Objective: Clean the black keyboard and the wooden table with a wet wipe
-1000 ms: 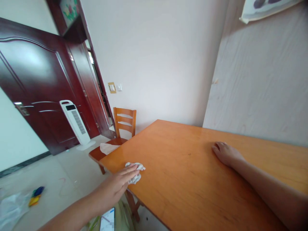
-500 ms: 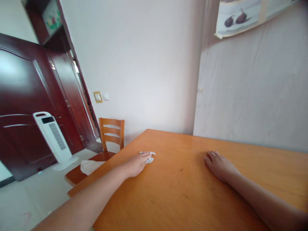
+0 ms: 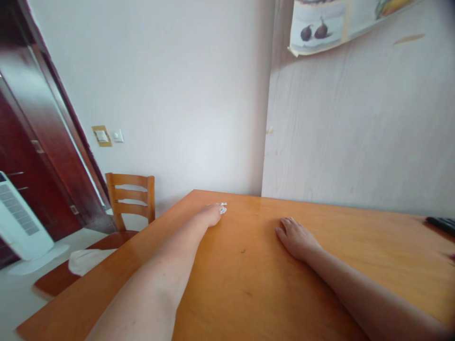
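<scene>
My left hand [image 3: 213, 215] is stretched far out over the wooden table [image 3: 249, 274], close to its back left corner. Under and beyond its fingers a crumpled white tissue [image 3: 223, 210] pokes out, pressed on the tabletop; most of it is hidden by the hand. My right hand [image 3: 294, 238] lies palm down on the table to the right, its fingers flat and nothing visible in it. A small dark mark shows on the wood between the two arms.
A wooden chair [image 3: 131, 194] with a white cloth [image 3: 88, 260] on its seat stands left of the table. A white tower appliance [image 3: 23, 218] is farther left. A black object [image 3: 441, 224] lies at the table's right edge. Walls rise behind.
My left hand has slid farther away across the table with the tissue. My right hand rests much as before. The view has turned right, bringing the black object into sight.
</scene>
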`<state>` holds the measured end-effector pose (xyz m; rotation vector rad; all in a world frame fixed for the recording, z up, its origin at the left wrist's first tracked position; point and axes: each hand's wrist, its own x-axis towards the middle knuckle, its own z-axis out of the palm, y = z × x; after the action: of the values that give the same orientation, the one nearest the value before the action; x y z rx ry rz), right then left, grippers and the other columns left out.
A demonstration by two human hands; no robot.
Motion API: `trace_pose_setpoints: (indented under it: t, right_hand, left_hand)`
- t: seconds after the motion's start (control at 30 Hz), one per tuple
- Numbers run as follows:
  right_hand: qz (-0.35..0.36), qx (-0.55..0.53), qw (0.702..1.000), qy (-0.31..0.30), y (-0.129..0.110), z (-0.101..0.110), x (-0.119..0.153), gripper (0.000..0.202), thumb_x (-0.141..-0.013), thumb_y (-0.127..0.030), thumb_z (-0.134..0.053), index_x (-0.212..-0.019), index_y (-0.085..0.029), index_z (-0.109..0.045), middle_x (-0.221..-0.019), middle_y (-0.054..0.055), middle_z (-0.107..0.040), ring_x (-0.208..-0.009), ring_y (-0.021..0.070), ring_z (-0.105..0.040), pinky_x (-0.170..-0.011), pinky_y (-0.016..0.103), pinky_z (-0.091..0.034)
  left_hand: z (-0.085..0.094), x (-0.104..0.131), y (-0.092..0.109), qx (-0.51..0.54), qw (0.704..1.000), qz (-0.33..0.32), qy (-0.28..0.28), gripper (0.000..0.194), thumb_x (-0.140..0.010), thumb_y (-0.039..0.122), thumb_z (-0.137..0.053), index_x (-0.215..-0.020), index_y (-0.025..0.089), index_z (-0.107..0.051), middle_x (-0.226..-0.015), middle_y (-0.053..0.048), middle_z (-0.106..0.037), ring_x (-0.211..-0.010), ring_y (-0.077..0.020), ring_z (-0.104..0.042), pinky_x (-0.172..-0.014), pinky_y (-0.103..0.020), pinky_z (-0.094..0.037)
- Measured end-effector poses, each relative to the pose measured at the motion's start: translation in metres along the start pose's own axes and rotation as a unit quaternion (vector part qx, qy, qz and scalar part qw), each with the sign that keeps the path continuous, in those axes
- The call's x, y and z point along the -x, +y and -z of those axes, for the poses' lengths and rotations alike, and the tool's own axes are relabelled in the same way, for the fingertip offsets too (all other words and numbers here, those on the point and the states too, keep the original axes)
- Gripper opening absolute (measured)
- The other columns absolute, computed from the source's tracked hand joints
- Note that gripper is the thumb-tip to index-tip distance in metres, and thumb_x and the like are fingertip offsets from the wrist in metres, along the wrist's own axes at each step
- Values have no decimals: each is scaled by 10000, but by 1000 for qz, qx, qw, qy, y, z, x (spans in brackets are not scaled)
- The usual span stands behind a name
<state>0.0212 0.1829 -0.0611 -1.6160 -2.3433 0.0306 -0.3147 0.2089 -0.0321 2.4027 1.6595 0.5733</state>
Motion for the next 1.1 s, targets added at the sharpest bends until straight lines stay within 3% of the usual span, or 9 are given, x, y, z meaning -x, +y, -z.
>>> trace_pose_setpoints:
  t: [0.1, 0.2, 0.43, 0.53, 0.63, 0.73, 0.83, 0.97, 1.1]
  right_hand:
    - [-9, 12, 1000, -3, -1, 3, -1, 446, -967, -387, -357, -1236, -125, -599, -1300, 196, -610, -1239, 303, -548, -1070, 422, -382]
    - [-13, 9, 1000, -16, -1, 5, -2, 462, -969, -393, -348, -1245, -118, -596, -1284, 207, -615, -1212, 306, -566, -1046, 429, -400]
    - [-14, 20, 999, -47, 5, 5, -4, 555, -977, -442, -295, -1241, -54, -591, -1296, 267, -583, -1194, 372, -565, -990, 488, -426]
    - [-16, 30, 998, -49, 6, 5, -5, 552, -971, -446, -307, -1257, -62, -582, -1281, 257, -593, -1160, 357, -587, -963, 474, -446]
    - [-25, 30, 998, -55, 6, 6, -6, 543, -970, -451, -311, -1230, -73, -602, -1241, 257, -608, -1141, 353, -595, -944, 472, -451]
    - [-32, 33, 997, -60, 6, 7, -6, 543, -973, -453, -301, -1224, -83, -609, -1247, 257, -604, -1147, 355, -589, -945, 476, -444]
    - [-30, 42, 997, -63, 5, 8, -6, 547, -977, -474, -292, -1216, -96, -607, -1246, 252, -606, -1146, 352, -586, -932, 463, -444]
    - [-22, 51, 996, -70, 6, 10, -5, 547, -983, -466, -284, -1214, -74, -586, -1257, 274, -596, -1156, 351, -576, -933, 440, -434]
    - [-26, 58, 995, -76, 7, 10, -6, 514, -981, -456, -288, -1196, -91, -580, -1271, 265, -592, -1145, 346, -578, -929, 429, -430]
  left_hand:
    - [2, 45, 13, -18, 1000, 11, -10, 363, -991, 286, -412, -1281, 191, -608, -1428, -129, -554, -1327, -269, -502, -1147, -482, -347]
    - [8, 107, 34, -17, 999, 12, -28, 406, -977, 229, -381, -1328, 248, -584, -1478, -49, -523, -1393, -207, -440, -1191, -419, -292]
    - [32, 248, 107, -12, 998, -6, -57, 519, -957, 147, -359, -1451, 255, -474, -1549, -24, -424, -1455, -173, -342, -1225, -399, -246]
    - [39, 287, 136, -10, 997, 1, -74, 516, -974, 159, -352, -1470, 258, -452, -1560, -9, -406, -1461, -175, -331, -1235, -388, -239]
    - [42, 308, 154, 6, 996, 1, -84, 510, -985, 175, -349, -1476, 273, -443, -1559, 10, -407, -1455, -190, -343, -1236, -396, -248]
    - [40, 305, 155, 12, 996, -6, -85, 494, -990, 184, -346, -1466, 257, -458, -1545, -3, -431, -1449, -193, -357, -1232, -385, -258]
    - [34, 280, 141, 3, 996, -20, -84, 474, -989, 183, -351, -1442, 224, -484, -1541, -35, -440, -1451, -189, -352, -1232, -374, -245]
    - [19, 221, 113, -30, 995, -52, -85, 477, -966, 133, -349, -1419, 169, -496, -1535, -74, -447, -1445, -187, -361, -1217, -369, -254]
    - [1, 146, 88, -37, 995, -55, -70, 443, -961, 119, -369, -1365, 193, -533, -1509, -63, -485, -1408, -190, -409, -1193, -392, -275]
